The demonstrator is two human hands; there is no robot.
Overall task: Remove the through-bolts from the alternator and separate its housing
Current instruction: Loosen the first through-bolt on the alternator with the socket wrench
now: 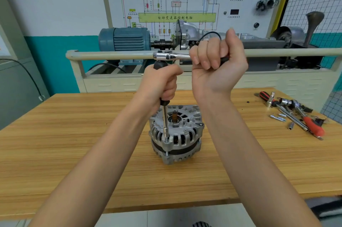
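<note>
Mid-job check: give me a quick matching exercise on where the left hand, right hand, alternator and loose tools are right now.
Things:
1. left hand
2. right hand
3. alternator
4. loose tools

Places or states:
A. lying at the table's right side
B. grips the ratchet handle, held level
C. stands on the table, shaft end up
D. grips the upright driver handle above the socket

Pairs: 1-D, 2-B, 3-C, 4-A

Two bare forearms, no sleeves, left hand [162, 82], right hand [216, 65]
</note>
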